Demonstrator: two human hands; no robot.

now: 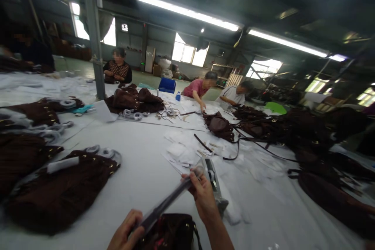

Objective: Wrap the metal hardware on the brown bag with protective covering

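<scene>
Several brown bags (26, 160) overlap on the white bench (140, 152) at nine o'clock. At eight, an eyeleted bag (67, 191) lies with a pale strip (63, 165) and grey coils (101, 151) on it. At seven, the left hand (128, 230) has its grip closed around the lower end of a dark glossy strip (168, 203), which slants up toward the right hand (203, 193). Under the strip, at six, lies a half-seen bag (178, 226), cut off by the lower edge. Between five and six, the right hand pinches the upper end between thumb and fingers. Just beside it, at five, stands a grey tape dispenser (216, 188); whether they touch I cannot tell. A strapped bag (219, 125) lies at four, and a dark heap (310, 133) spreads toward three.
</scene>
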